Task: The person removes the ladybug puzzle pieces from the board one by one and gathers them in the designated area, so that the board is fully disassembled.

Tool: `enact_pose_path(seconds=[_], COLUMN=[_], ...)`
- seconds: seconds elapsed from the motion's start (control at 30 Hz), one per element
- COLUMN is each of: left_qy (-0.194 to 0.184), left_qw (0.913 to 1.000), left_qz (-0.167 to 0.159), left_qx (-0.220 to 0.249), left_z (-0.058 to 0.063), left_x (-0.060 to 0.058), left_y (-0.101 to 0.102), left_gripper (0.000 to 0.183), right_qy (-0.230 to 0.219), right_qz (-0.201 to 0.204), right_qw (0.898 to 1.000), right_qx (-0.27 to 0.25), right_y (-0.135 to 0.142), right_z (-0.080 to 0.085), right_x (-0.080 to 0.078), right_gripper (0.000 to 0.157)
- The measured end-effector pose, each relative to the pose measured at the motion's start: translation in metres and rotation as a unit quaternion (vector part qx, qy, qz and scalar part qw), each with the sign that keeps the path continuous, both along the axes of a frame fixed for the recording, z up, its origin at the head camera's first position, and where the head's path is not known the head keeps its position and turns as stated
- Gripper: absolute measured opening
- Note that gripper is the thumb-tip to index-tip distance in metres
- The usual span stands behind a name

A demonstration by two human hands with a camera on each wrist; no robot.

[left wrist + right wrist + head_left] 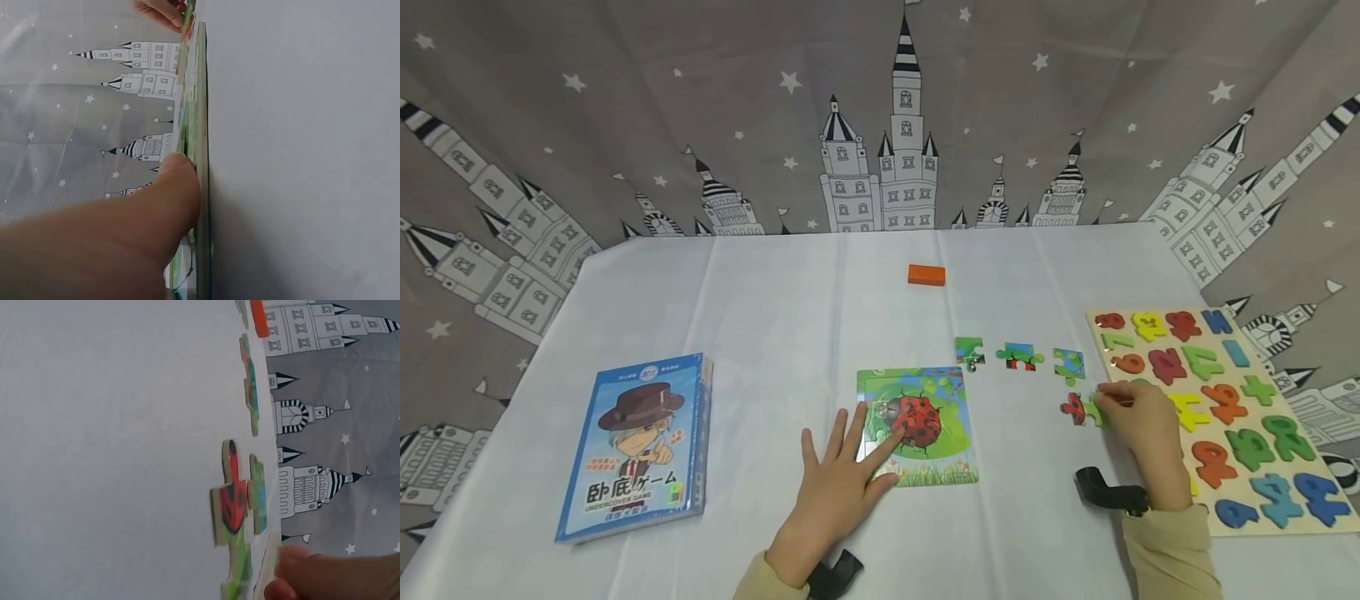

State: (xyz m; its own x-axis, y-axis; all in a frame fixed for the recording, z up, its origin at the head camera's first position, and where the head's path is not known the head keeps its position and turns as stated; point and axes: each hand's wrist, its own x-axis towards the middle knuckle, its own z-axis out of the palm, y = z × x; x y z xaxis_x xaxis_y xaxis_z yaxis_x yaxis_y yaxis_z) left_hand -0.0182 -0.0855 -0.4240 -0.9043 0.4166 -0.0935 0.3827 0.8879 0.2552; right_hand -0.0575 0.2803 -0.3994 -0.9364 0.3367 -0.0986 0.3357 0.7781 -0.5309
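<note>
My left hand lies with its fingers spread on a ladybug jigsaw puzzle, fingertips over its left half. In the left wrist view the thumb rests along the puzzle's edge. The right hand pinches a red-and-green puzzle piece at its green end, thumb and forefinger close together. The right wrist view shows this piece's black-spotted red part; the fingers hide its far end in the head view. Beyond it lie three loose pieces, a corner one, a middle one and a bluish one.
A wooden board of coloured letters sits at the right, partly under the right forearm. At the left lies a blue boxed game. An orange block rests near the far edge of the white-covered table, before a castle-print curtain.
</note>
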Motion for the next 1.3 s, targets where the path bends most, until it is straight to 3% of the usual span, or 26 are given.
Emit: enact_pose_path(seconds=[0.07, 0.17, 0.3, 0.47, 0.57, 0.67, 0.77, 1.3], left_qy=[-0.002, -0.005, -0.006, 0.007, 0.012, 0.014, 0.016, 0.014], left_qw=[1.0000, 1.0000, 1.0000, 0.9999, 0.9999, 0.9999, 0.9998, 0.9999], left_qz=[0.002, 0.003, 0.005, 0.008, 0.008, 0.007, 0.006, 0.005], left_qx=[0.002, 0.003, 0.001, 0.000, -0.002, -0.003, -0.003, -0.004], left_z=[0.000, -0.001, -0.003, -0.007, -0.008, -0.010, -0.010, -0.008], left_x=[0.001, 0.001, 0.001, 0.002, 0.002, 0.002, 0.001, 0.001], left_y=[-0.001, -0.001, -0.002, -0.003, -0.004, -0.004, -0.005, -0.004], left_gripper=[0.050, 0.050, 0.053, 0.056, 0.057, 0.057, 0.057, 0.057], right_qy=[-0.012, -0.024, -0.007, 0.038, 0.045, 0.041, 0.044, 0.063], right_qz=[0.001, 0.035, 0.133, 0.265, 0.342, 0.391, 0.402, 0.363], right_qw=[1.000, 0.999, 0.989, 0.961, 0.936, 0.919, 0.914, 0.930], right_qx=[-0.008, -0.028, -0.057, -0.075, -0.065, -0.041, -0.020, -0.007], right_y=[-0.003, -0.010, -0.032, -0.079, -0.107, -0.127, -0.138, -0.149], right_z=[0.002, 0.007, 0.010, 0.000, -0.006, -0.009, -0.012, -0.016], right_x=[-0.001, -0.003, -0.008, -0.013, -0.014, -0.013, -0.013, -0.008], right_gripper=[0.034, 0.040, 0.038, 0.034, 0.042, 0.049, 0.050, 0.036])
